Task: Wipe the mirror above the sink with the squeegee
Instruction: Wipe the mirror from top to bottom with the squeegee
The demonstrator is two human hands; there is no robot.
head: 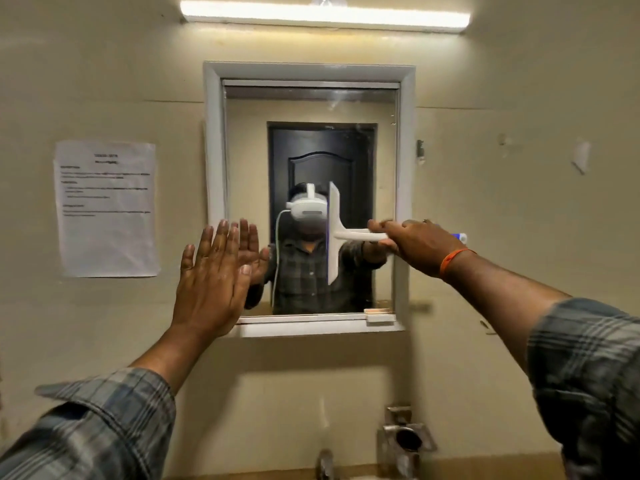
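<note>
- The mirror [363, 161] is set in a pale frame [214, 188] on a cream wall [519, 202], under a lit tube light [325, 15]; a dark panelled door [322, 157] is reflected in the glass.
- The squeegee [334, 233] is held against the glass near the middle of the mirror; its white blade is turned upright and its handle runs level out to the right.
- The right hand [412, 245] is clamped round the squeegee handle, with fingers and thumb curled about it; an orange band [453, 259] is worn at that wrist.
- The left hand [211, 282] is held flat, fingers straight and slightly spread, over the lower left of the frame; whether the palm presses on the glass or the frame cannot be told; nothing is gripped by it.
- Both forearms are stretched forward from rolled plaid sleeves [104, 427].
- The person is seen reflected in the glass with a white headset [308, 207] and a white cable [277, 258] hanging from it.
- A printed paper sheet [107, 209] is stuck on the wall to the left of the mirror; its text is too blurred to be read.
- A metal tap [325, 462] is seen at the bottom edge below the mirror; a metal holder [405, 438] is fixed on the wall just to its right.
- A small pale bar [379, 315] lies on the ledge at the mirror's lower right corner.
</note>
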